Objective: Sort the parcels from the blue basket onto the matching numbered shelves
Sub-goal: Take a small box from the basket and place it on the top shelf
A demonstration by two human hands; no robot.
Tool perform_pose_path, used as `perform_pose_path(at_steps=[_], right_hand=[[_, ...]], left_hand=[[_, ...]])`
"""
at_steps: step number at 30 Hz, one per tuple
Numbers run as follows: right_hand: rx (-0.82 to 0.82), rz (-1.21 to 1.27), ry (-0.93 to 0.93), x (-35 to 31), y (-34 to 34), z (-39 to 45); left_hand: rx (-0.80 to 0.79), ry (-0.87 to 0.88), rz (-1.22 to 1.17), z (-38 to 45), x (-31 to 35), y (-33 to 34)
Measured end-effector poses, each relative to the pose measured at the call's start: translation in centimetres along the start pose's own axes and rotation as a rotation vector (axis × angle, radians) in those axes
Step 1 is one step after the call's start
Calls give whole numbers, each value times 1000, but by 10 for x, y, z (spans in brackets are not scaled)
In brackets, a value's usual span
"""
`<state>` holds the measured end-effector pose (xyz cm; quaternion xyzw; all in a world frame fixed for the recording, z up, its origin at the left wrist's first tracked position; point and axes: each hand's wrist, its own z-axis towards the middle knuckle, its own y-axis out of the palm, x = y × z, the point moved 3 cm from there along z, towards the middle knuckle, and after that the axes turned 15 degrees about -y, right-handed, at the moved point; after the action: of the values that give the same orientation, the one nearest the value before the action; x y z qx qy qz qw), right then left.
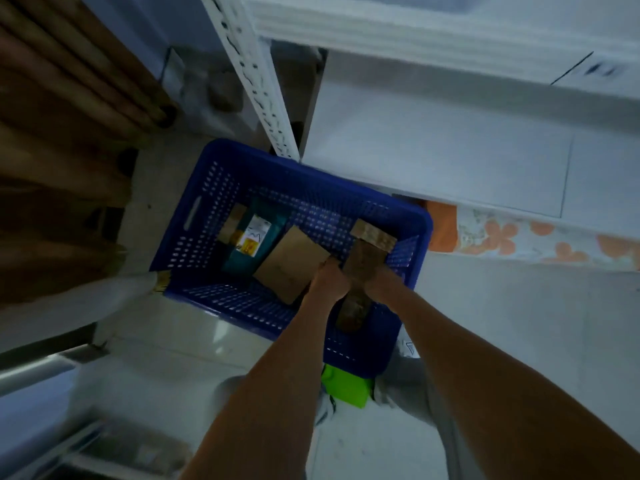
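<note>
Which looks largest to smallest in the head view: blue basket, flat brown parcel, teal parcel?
1. blue basket, by far.
2. and 3. flat brown parcel and teal parcel: unsure, since the teal one is partly covered.

parcel storeroom | white slotted shelving (450, 140) | blue basket (207, 209) of parcels

Open-topped blue perforated plastic basket (207, 216) gives access from above; white slotted metal shelf upright (258, 84) crowds its far rim

I get a dim, bluish picture with motion blur throughout. The white shelves (450, 140) far right smear most, the blue basket (207, 216) is soft, and straight edges bow near the frame's borders.
</note>
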<state>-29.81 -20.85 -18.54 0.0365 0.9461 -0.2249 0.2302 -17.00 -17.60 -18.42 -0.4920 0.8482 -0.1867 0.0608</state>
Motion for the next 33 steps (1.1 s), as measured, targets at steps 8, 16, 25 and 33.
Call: perform_pose_path(at_steps=[8, 16, 25, 33], right_hand=[[98, 438, 222, 88, 78, 148], [224, 707, 295, 98, 81, 163], [342, 871, 260, -8, 9, 8], [444, 915, -37, -128, -148, -206]], left_hand=[[-140, -118, -332, 175, -14, 87], [-294, -261, -633, 187, -13, 103], [-299, -124, -971, 29, -48, -14], [-306, 229, -897, -216, -33, -163]])
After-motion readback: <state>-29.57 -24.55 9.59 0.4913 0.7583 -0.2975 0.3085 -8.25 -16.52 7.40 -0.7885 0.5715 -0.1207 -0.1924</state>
